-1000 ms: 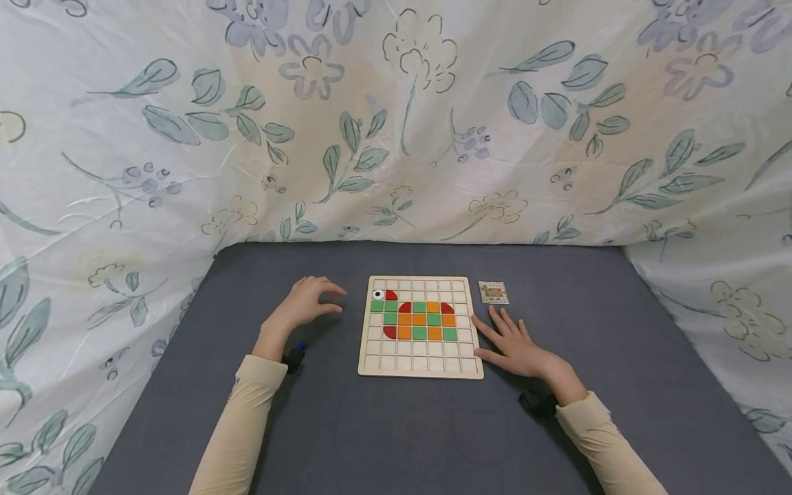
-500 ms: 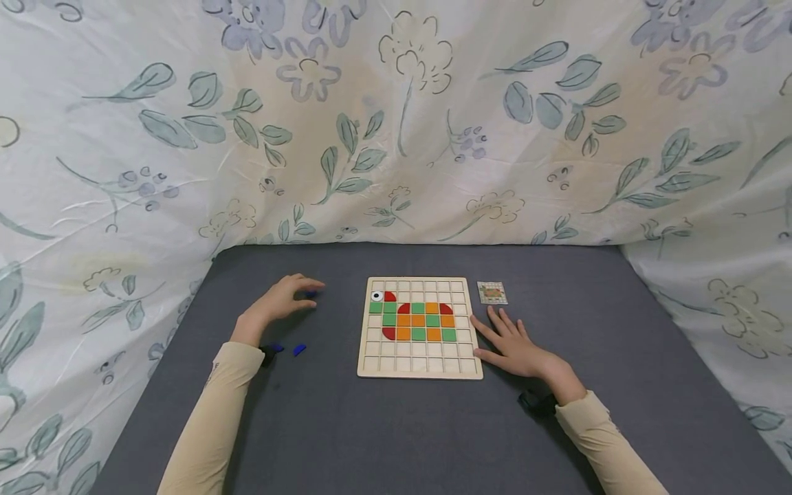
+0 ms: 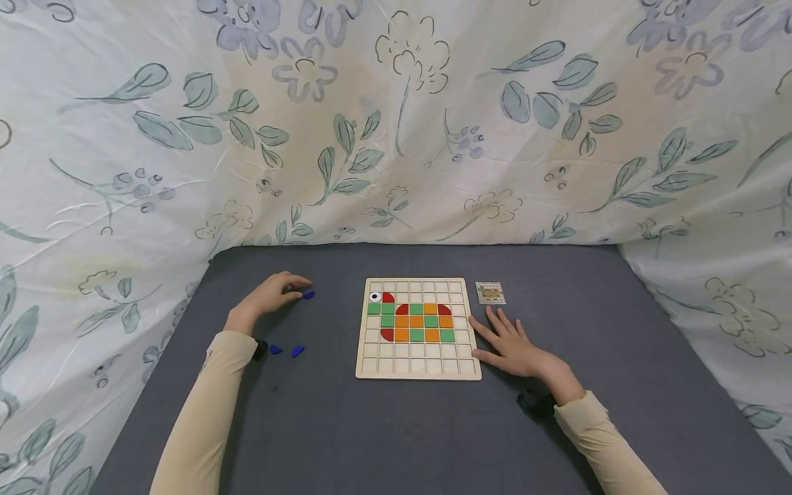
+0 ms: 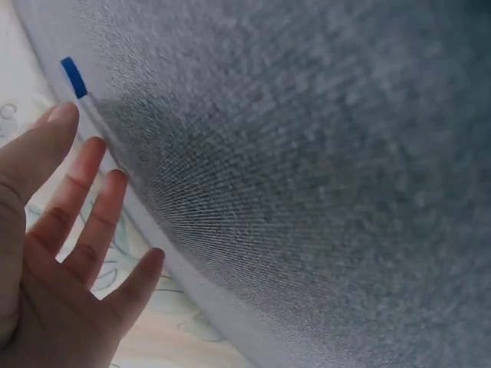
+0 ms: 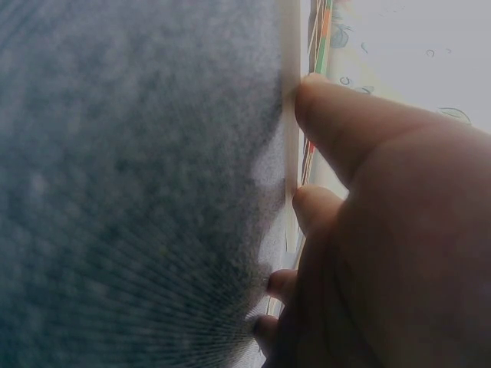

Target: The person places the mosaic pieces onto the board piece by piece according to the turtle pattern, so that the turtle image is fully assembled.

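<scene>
My left hand (image 3: 271,293) hovers low at the left, its fingers loosely spread beside a small blue piece (image 3: 308,295). In the left wrist view that blue piece (image 4: 74,77) lies just beyond the thumb tip, with no grip on it visible. A square wooden grid board (image 3: 408,368) lies in the middle, filled partly with green, orange and red tiles and one eye tile (image 3: 375,297). My right hand (image 3: 516,346) lies with straight, spread fingers against the board's right edge. From the right wrist, the thumb (image 5: 337,115) touches the board's side (image 5: 290,115).
Two more blue pieces, one near the left wrist (image 3: 276,349) and one a little to its right (image 3: 298,351), lie on the dark grey cloth (image 3: 396,433). A small picture card (image 3: 491,293) sits right of the board. Floral fabric (image 3: 396,124) hangs behind and at both sides.
My left hand has moved left, away from the board, to the farther blue piece, uncovering the two nearer blue pieces. The right hand stays at the board's edge.
</scene>
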